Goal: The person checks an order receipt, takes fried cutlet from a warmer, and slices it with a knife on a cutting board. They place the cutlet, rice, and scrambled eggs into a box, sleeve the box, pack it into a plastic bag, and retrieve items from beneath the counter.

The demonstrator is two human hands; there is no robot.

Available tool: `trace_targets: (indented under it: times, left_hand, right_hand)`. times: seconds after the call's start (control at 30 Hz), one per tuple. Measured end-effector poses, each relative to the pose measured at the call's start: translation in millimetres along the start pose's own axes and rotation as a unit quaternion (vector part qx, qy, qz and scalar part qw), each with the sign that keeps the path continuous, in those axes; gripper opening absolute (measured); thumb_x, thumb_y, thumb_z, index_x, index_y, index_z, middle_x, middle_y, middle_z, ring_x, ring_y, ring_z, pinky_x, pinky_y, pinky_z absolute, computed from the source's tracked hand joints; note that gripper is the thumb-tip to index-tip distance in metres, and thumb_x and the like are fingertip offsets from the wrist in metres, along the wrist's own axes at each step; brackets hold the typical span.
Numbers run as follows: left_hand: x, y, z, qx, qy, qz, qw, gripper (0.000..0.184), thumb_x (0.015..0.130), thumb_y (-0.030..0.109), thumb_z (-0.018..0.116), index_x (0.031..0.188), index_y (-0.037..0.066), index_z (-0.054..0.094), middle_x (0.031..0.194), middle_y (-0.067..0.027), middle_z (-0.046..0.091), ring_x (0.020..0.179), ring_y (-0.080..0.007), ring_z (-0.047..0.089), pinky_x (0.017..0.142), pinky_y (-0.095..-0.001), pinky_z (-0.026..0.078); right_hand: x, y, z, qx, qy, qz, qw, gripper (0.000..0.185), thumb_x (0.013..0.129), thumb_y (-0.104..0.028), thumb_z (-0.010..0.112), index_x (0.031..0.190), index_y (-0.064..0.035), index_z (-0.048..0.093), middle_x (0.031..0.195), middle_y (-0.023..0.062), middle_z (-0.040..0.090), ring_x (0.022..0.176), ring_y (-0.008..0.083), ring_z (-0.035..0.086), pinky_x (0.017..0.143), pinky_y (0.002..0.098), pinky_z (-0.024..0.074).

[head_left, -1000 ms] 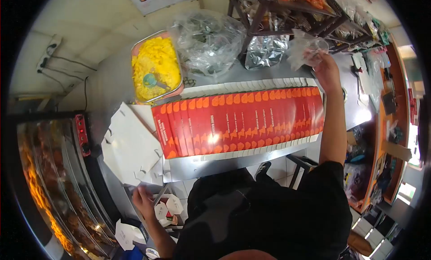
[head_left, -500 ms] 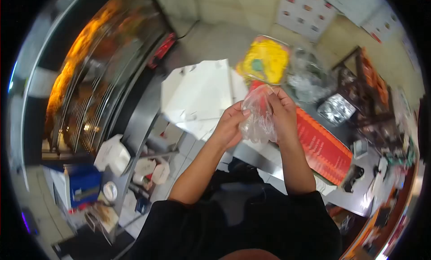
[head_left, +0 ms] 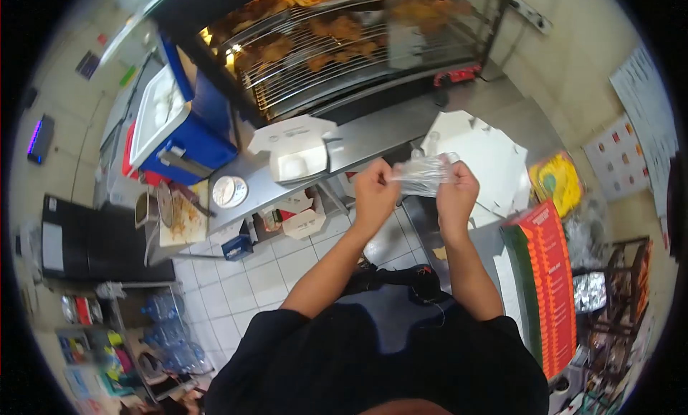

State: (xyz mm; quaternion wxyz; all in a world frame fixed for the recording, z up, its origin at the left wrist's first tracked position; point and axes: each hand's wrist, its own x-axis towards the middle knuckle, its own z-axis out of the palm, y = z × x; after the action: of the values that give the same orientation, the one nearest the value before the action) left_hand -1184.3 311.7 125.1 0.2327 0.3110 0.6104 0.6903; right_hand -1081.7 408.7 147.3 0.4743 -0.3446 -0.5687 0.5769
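Stretched between my two hands is a clear plastic bag or glove; which of the two I cannot tell. My left hand pinches its left end, and my right hand grips its right end. Just beyond my right hand lie flat white cardboard boxes on the metal counter. An open white box with something white inside stands to the left of my left hand, near the counter's edge.
A lit glass cabinet with fried food stands ahead. A blue cooler, a round tub and a cutting board are at the left. Red printed boxes, yellow food and a foil packet are at the right.
The view has turned left toward the glass cabinet. My hands came together on the clear plastic, first held only in my right hand, and it is now pulled out sideways between them.
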Motion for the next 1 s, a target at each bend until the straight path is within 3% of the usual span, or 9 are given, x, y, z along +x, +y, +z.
trace_targets:
  times: [0.07, 0.17, 0.27, 0.37, 0.7, 0.83, 0.9, 0.93, 1.0]
  left_hand:
    - [13.1, -9.0, -38.3, 0.018, 0.085, -0.001, 0.996, 0.027, 0.090, 0.009, 0.063, 0.070, 0.007, 0.044, 0.064, 0.0040, 0.048, 0.058, -0.0022, 0.045, 0.051, -0.0190, 0.037]
    - [-5.2, 53.7, -65.9, -0.034, -0.022, 0.016, 0.999, 0.019, 0.086, 0.006, 0.064, 0.073, 0.006, 0.051, 0.058, 0.0049, 0.048, 0.054, -0.0047, 0.050, 0.047, -0.0203, 0.038]
    - [-41.8, 176.0, -101.3, 0.059, -0.113, 0.026, 0.991, 0.013, 0.084, 0.004, 0.065, 0.075, 0.005, 0.055, 0.060, 0.0009, 0.055, 0.056, -0.0070, 0.056, 0.050, -0.0221, 0.042]
    - [-74.3, 238.3, -138.7, 0.199, -0.154, 0.333, 0.909, 0.027, 0.081, 0.022, 0.074, 0.067, 0.007, 0.056, 0.063, -0.0058, 0.062, 0.045, -0.0193, 0.055, 0.042, -0.0259, 0.041]
    - [-80.0, 241.4, -150.2, 0.067, 0.027, 0.471, 0.879, 0.038, 0.089, 0.036, 0.066, 0.073, 0.004, 0.054, 0.074, -0.0126, 0.063, 0.068, -0.0259, 0.063, 0.058, -0.0297, 0.050]
    - [-77.7, 204.6, -139.2, -0.003, 0.243, 0.403, 0.882, 0.043, 0.092, 0.041, 0.062, 0.075, 0.003, 0.053, 0.079, -0.0153, 0.064, 0.077, -0.0285, 0.066, 0.065, -0.0312, 0.054]
    - [-85.3, 167.3, -143.0, -0.071, 0.014, 0.375, 0.924, 0.036, 0.096, 0.034, 0.057, 0.088, -0.001, 0.057, 0.094, -0.0189, 0.064, 0.085, -0.0299, 0.065, 0.072, -0.0333, 0.054]
    - [-83.7, 159.4, -142.8, 0.000, -0.099, 0.243, 0.965, 0.029, 0.098, 0.023, 0.053, 0.106, -0.005, 0.059, 0.102, -0.0192, 0.065, 0.088, -0.0294, 0.064, 0.075, -0.0321, 0.053]
    - [-72.1, 126.0, -106.6, -0.066, -0.100, 0.044, 0.992, 0.027, 0.099, 0.013, 0.049, 0.115, -0.005, 0.059, 0.105, -0.0139, 0.065, 0.092, -0.0221, 0.063, 0.080, -0.0277, 0.050]
  right_hand:
    - [-13.6, 5.6, 15.3, -0.023, -0.122, 0.070, 0.990, 0.016, 0.090, -0.014, 0.066, 0.084, -0.0037, 0.056, 0.068, -0.0013, 0.055, 0.056, 0.0030, 0.044, 0.047, 0.0206, 0.0329]
    - [-30.6, -47.6, 35.0, 0.118, -0.240, 0.143, 0.953, 0.022, 0.088, -0.010, 0.067, 0.103, 0.0010, 0.055, 0.084, 0.0042, 0.059, 0.064, 0.0071, 0.052, 0.051, 0.0217, 0.0399]
    - [-50.1, -143.2, 16.1, 0.144, -0.297, 0.114, 0.937, 0.022, 0.087, -0.015, 0.068, 0.097, 0.0013, 0.057, 0.076, 0.0079, 0.062, 0.054, 0.0114, 0.055, 0.046, 0.0234, 0.0429]
    - [-89.0, -214.6, -8.2, 0.039, -0.311, -0.019, 0.949, 0.019, 0.085, -0.015, 0.069, 0.091, 0.0001, 0.059, 0.077, 0.0115, 0.065, 0.054, 0.0149, 0.059, 0.049, 0.0263, 0.0476]
    - [-93.1, -215.0, 1.6, -0.136, -0.300, -0.276, 0.903, 0.015, 0.077, -0.010, 0.073, 0.086, -0.0018, 0.064, 0.082, 0.0142, 0.065, 0.067, 0.0225, 0.062, 0.061, 0.0324, 0.0503]
    - [-80.5, -183.0, 23.2, -0.187, -0.289, -0.280, 0.896, 0.014, 0.074, -0.008, 0.074, 0.085, -0.0026, 0.066, 0.084, 0.0152, 0.066, 0.072, 0.0255, 0.064, 0.066, 0.0348, 0.0514]
    - [-74.8, -164.5, 42.0, -0.224, -0.275, -0.288, 0.890, 0.012, 0.075, -0.004, 0.072, 0.085, -0.0020, 0.066, 0.084, 0.0134, 0.064, 0.073, 0.0254, 0.062, 0.065, 0.0332, 0.0489]
    - [-74.6, -154.1, 45.6, -0.242, -0.296, -0.273, 0.883, 0.010, 0.077, 0.001, 0.067, 0.086, 0.0010, 0.063, 0.086, 0.0140, 0.062, 0.076, 0.0244, 0.060, 0.068, 0.0325, 0.0468]
    - [-72.7, -131.5, 51.8, -0.254, -0.323, -0.258, 0.875, 0.009, 0.079, 0.005, 0.063, 0.088, 0.0034, 0.062, 0.089, 0.0138, 0.060, 0.077, 0.0231, 0.058, 0.069, 0.0310, 0.0449]
